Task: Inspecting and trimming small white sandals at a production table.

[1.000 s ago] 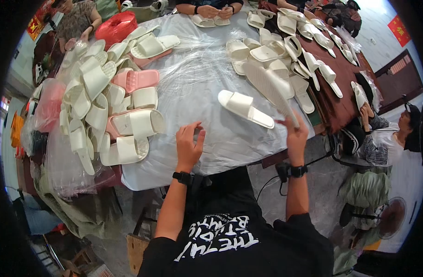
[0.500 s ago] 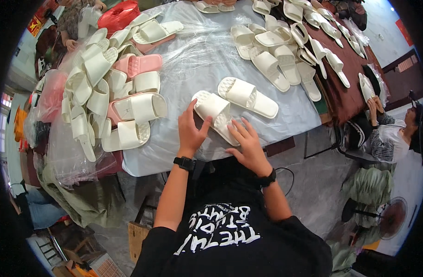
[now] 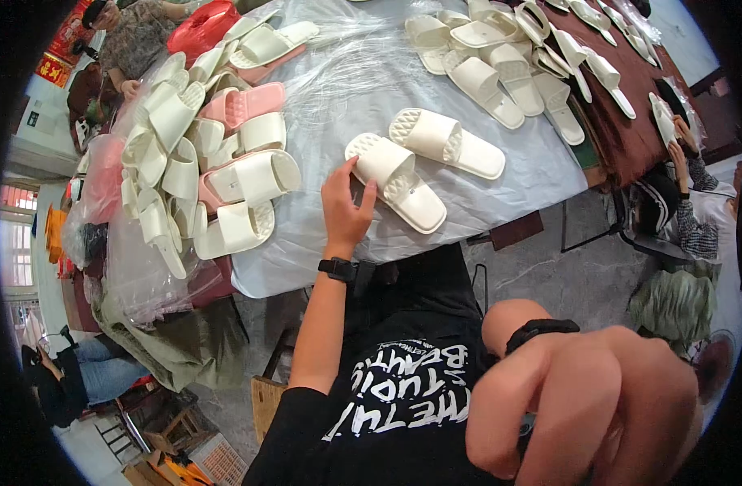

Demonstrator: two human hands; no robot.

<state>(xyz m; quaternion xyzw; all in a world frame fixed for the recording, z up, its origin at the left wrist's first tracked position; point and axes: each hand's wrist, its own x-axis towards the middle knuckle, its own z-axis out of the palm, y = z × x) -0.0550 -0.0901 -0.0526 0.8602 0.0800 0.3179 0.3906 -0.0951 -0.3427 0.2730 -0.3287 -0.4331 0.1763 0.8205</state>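
Nearby, cream slipper pair (image 3: 423, 166), heaped slippers (image 3: 201, 170) left, more slippers (image 3: 508, 57) behind

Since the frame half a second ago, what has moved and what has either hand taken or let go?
The right hand has let go of the near slipper and pulled back close to the camera, fingers curled, holding nothing visible. The left hand stays on that slipper's near edge. Unchanged: the second slipper beside it, the slipper piles on the plastic-covered table.
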